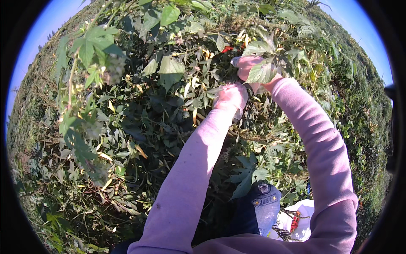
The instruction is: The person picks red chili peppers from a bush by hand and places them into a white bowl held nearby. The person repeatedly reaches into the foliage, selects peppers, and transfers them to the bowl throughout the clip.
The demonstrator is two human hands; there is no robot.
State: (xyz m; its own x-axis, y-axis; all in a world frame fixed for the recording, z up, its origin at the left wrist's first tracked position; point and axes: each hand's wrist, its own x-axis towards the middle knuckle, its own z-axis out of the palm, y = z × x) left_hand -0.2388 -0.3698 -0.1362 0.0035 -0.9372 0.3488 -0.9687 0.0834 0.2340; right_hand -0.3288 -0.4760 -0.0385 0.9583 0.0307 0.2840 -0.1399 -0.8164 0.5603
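Observation:
Both my hands wear thin clear plastic gloves and reach into dense leafy plants. My left hand point(231, 96) is among the leaves at the centre, its fingers curled down and partly lost in foliage. Above it and to the right is my right hand point(250, 68), partly covered by a broad green leaf point(262, 72). What either hand holds cannot be made out. Red peppers point(227, 49) show among the leaves just above my right hand. Pale yellowish peppers point(194, 116) hang in the foliage below and left of my left hand.
A white container point(304, 206) with red peppers point(295, 221) in it stands at the lower right, beside my denim-clad leg point(266, 206). Dry weed stalks cross it. A tall leafy stem point(73, 79) rises close by on the left. Dense plants surround me.

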